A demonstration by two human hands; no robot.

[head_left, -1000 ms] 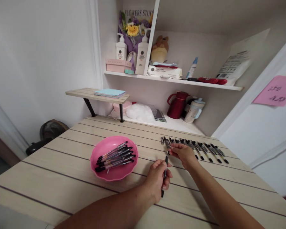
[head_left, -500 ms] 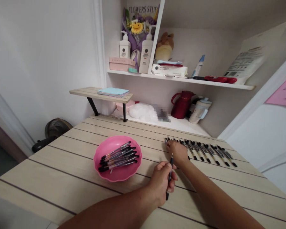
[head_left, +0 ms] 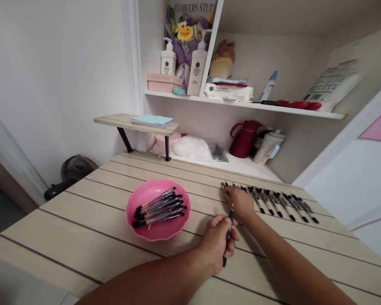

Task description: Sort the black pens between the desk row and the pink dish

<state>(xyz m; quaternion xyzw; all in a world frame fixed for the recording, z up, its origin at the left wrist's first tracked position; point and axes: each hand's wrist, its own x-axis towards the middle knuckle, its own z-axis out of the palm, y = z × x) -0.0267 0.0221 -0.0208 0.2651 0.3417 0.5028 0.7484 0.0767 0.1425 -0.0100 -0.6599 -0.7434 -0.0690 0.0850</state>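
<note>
In my left hand [head_left: 218,239] a black pen [head_left: 229,235] is gripped upright at a slant, its pointed tip up and its dark lower end showing below the fingers. My right hand [head_left: 241,201] is at the left end of a row of black-ended clear pens [head_left: 282,204] lying side by side. Its fingers are bent together by a small dark, silvery end piece [head_left: 222,186]; the hand covers what they pinch. To the left, a pink scalloped bowl [head_left: 135,199] holds a pile of similar pens [head_left: 160,208].
The slatted wooden table [head_left: 92,224] carries a small raised shelf [head_left: 114,120] with blue notebooks [head_left: 152,120]. Behind stand a red jug [head_left: 245,137], a tumbler [head_left: 266,146] and a white plastic bag [head_left: 190,148]. White shelving [head_left: 292,111] hangs above.
The view has shifted slightly. My left hand still grips the pen, and my right hand stays at the row's left end with almost no movement.
</note>
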